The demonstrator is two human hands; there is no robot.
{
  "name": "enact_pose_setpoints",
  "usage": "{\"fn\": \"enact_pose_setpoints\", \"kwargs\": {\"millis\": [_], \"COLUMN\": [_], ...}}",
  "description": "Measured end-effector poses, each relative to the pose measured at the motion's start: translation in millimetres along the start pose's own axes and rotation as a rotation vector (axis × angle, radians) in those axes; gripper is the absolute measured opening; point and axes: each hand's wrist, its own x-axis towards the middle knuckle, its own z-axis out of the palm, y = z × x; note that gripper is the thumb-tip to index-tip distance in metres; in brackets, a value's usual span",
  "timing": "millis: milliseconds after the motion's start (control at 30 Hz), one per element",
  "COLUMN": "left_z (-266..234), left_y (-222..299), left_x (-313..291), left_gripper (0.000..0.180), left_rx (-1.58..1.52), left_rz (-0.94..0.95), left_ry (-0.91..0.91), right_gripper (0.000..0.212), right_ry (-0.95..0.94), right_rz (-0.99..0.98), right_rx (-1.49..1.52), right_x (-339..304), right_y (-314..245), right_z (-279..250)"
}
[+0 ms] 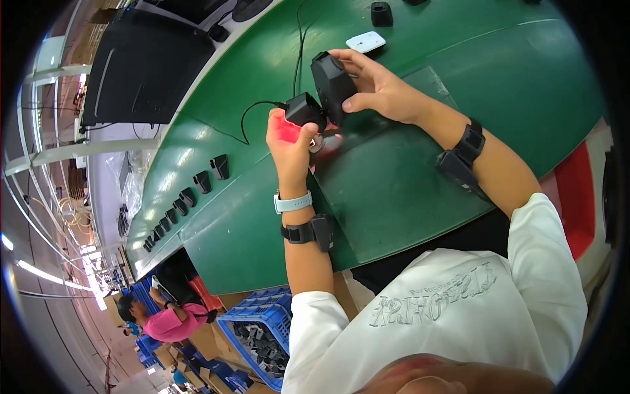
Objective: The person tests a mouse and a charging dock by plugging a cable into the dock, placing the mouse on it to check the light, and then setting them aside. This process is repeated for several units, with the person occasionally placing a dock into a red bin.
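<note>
My left hand (289, 148) is closed around a small black boxy scanner (302, 110) with a cord leaving its far end. Red light glows on the palm and fingers, and a patch of it falls beside the thumb. In my right hand (380, 92) is a black moulded plastic housing (332, 84), gripped between thumb and fingers and tilted upright. The housing's lower end is right beside the scanner; whether they touch I cannot tell. Both hands are above the green table (407, 190).
Several black plastic pieces (220, 167) stand in a row along the left. A white flat device (365, 42) and another black piece (381, 14) lie at the far side. A black cable (243, 125) loops left. Below are a blue crate (286, 308) of dark parts and a person in pink (172, 323).
</note>
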Motion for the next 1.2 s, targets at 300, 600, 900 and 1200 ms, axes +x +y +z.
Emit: {"fn": "enact_pose_setpoints", "kwargs": {"millis": [300, 600, 900, 1200], "left_z": [-2, -8, -14, -15], "left_y": [-1, -4, -14, -24], "left_x": [-2, 4, 8, 10], "left_gripper": [0.043, 0.060, 0.074, 0.082], "left_rx": [0.045, -0.006, -0.277, -0.216], "left_rz": [0.014, 0.013, 0.081, 0.081], "left_ry": [-0.142, -0.221, -0.325, -0.245], "right_gripper": [0.086, 0.076, 0.071, 0.075], "right_ry": [0.010, 0.046, 0.012, 0.016], "right_rz": [0.035, -0.105, -0.105, -0.107], "right_rx": [-0.052, -0.208, 0.180, 0.282], "right_x": [-1, -4, 2, 3], "right_y": [-3, 6, 6, 8], "right_z": [0, 5, -5, -8]}}
